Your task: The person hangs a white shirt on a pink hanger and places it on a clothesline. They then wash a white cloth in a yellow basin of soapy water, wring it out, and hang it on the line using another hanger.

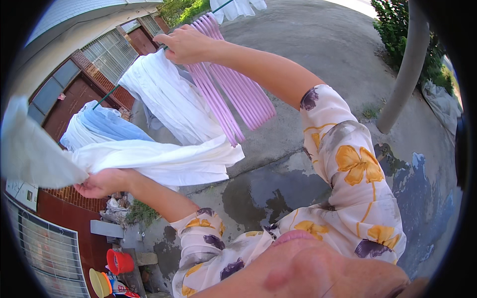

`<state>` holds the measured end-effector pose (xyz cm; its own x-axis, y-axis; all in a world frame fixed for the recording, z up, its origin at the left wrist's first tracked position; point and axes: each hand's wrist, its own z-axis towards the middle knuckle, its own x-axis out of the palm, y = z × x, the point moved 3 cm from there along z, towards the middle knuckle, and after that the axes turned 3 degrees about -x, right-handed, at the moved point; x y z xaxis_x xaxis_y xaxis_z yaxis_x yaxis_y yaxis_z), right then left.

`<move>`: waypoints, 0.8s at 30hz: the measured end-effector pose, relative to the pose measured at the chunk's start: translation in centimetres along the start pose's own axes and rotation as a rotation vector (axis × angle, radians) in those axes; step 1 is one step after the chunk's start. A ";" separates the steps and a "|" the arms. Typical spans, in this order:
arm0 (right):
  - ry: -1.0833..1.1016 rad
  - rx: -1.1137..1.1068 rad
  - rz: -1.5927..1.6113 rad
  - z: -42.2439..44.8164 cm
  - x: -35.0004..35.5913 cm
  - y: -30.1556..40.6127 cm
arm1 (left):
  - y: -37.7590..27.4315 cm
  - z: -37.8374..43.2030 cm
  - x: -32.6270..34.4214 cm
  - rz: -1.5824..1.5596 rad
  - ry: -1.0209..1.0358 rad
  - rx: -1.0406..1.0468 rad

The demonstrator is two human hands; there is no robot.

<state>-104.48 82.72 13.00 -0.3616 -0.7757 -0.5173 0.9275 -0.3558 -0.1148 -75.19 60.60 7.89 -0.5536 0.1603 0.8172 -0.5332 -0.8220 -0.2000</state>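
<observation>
My left hand (102, 182) grips a white cloth (149, 158) near one end. The cloth stretches to the right past my forearm, and a blurred pale flap (37, 152) rises on the left. Higher up, my right hand (190, 44) is at the green clothesline (108, 96), its thumb and fingers on either side of it. Right beside that hand hangs a packed row of pink hangers (242, 93). To the left of the hangers, a bunched white cloth (167, 93) drapes over the line. Farther along hang light blue and white cloths (108, 124).
A grey pole (400, 70) stands at right, near a bush (391, 29). Wet patches (275, 190) mark the concrete ground. A building with brown doors (72, 100) runs along the left. A red bucket (120, 261) and a yellow basin (98, 283) sit at lower left.
</observation>
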 end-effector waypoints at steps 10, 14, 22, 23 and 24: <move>-0.367 -0.161 0.388 -6.9 -6.0 -0.2 | 5.5 -16.0 -21.7 0.298 0.052 -0.805; -0.384 -0.099 0.518 -18.8 -9.6 -3.2 | 6.3 -25.9 -24.8 0.444 0.105 -0.875; 0.070 0.540 0.698 -43.6 -4.9 -21.8 | 6.0 -40.9 -23.7 0.606 0.142 -0.900; 0.088 0.629 0.633 -46.1 -4.4 -24.2 | 5.7 -42.7 -21.2 0.661 0.128 -0.978; 0.171 0.667 0.637 -47.7 -3.2 -26.6 | 5.3 -44.4 -19.8 0.651 0.134 -0.972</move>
<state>-123.43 119.49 -22.73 0.2642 -0.8588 -0.4389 0.6802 -0.1568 0.7161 -95.46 77.40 -33.36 -0.9334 -0.0322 0.3574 -0.3570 -0.0171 -0.9339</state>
